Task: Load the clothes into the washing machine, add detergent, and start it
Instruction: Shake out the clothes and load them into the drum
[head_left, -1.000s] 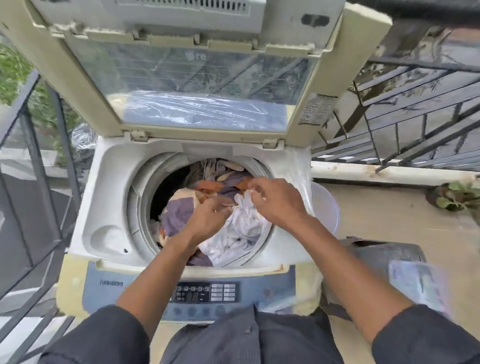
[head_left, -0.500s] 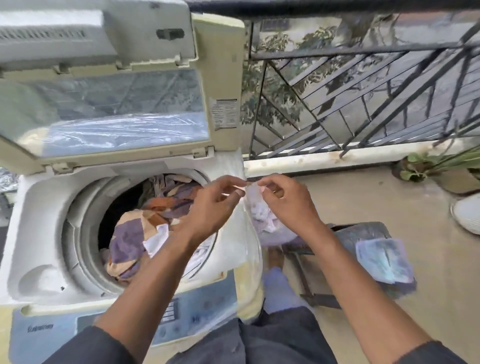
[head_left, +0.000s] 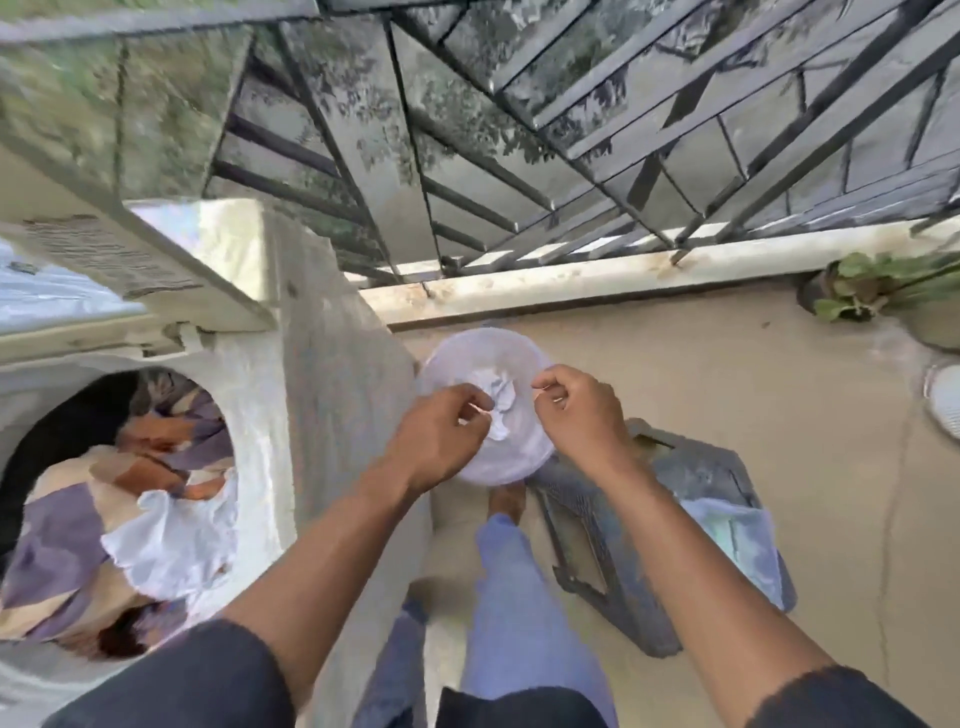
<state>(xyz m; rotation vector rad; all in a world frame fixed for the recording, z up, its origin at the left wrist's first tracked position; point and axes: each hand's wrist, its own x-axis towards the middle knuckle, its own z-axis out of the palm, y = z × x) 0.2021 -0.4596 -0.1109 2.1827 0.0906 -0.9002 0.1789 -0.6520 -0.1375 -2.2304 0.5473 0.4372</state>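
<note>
While over the floor: both hands hover above a pale round tub (head_left: 522, 358)
Left hand (head_left: 441, 431): fingers curled, pinching white scraps (head_left: 501, 397)
Right hand (head_left: 576, 410): fingers curled, thumb and forefinger pinched on something too small to tell

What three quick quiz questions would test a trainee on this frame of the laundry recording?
1. True or false: the washing machine lid is closed.
2. Over which object are both hands held? A) the drum of clothes B) the pale round tub C) the potted plant
3. Fill in: the left hand and right hand are each pinching at something ____ in colour.

Key
1. False; the lid stands open and the clothes show in the drum.
2. B; the pale round tub sits on the floor beside the machine.
3. White; what the material is cannot be told.
</note>
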